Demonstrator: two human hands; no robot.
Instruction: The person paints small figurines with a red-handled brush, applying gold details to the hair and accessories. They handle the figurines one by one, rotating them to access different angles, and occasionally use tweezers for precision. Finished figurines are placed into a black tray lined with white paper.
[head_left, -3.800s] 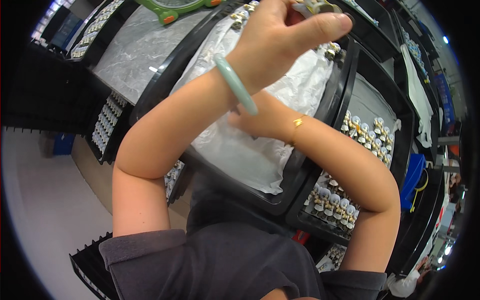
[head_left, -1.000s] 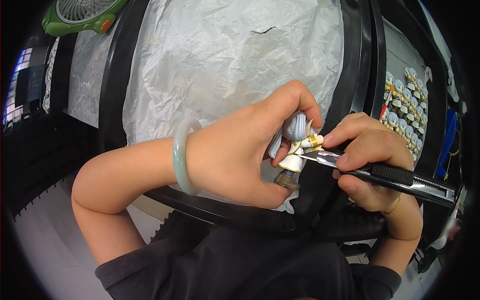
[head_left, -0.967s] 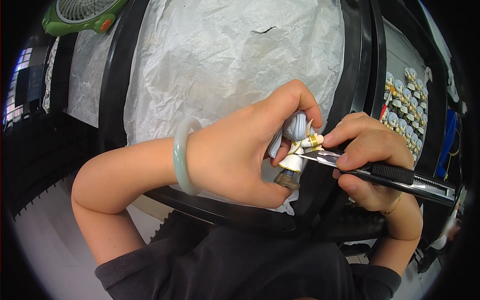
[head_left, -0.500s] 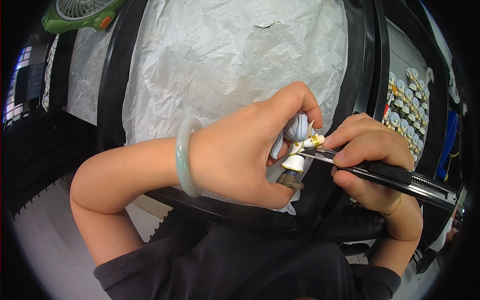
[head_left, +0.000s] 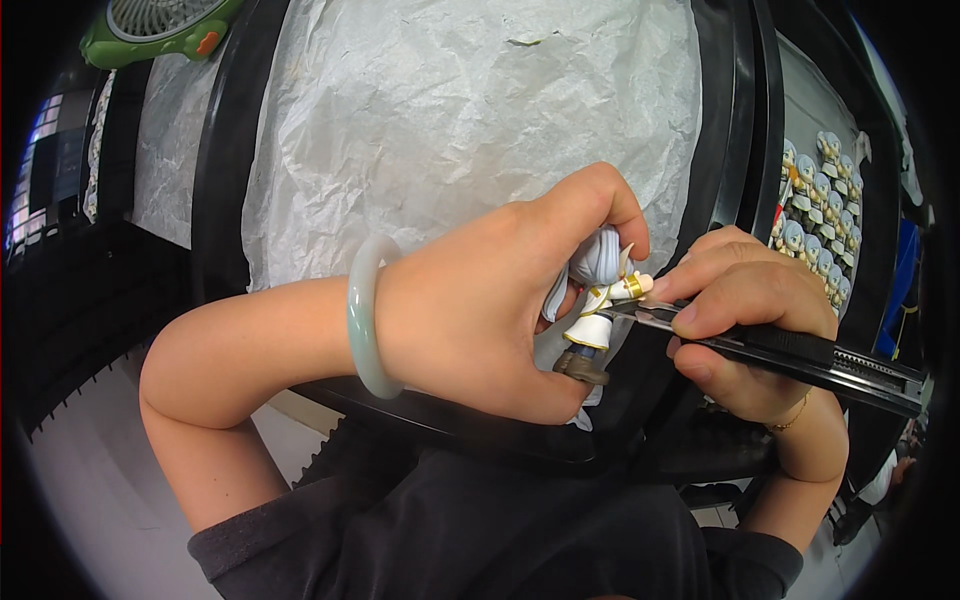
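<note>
My left hand [head_left: 490, 300] is closed around a small figurine [head_left: 592, 320] with pale blue-grey hair, a white outfit with gold trim and dark brown boots. Thumb and fingers grip it at the head and the boots; part of the hair is behind the hand. In my right hand [head_left: 760, 315] is a black utility knife [head_left: 800, 355]. Its thin blade lies against or very close to the figurine's white garment, below the outstretched arm. My right fingertips are near that arm; whether they touch it I cannot tell.
Crumpled white paper [head_left: 470, 130] lines the black tray [head_left: 230, 150] beneath my hands. To the right, another tray holds several similar figurines [head_left: 820, 215] in rows. A green fan [head_left: 150, 45] stands at the far left. Part of another person [head_left: 885, 480] shows at the right edge.
The knife's handle has rolled a little, and its blade has shifted slightly against the figurine. My right hand has moved slightly right. The left hand's grip is nearly unchanged.
</note>
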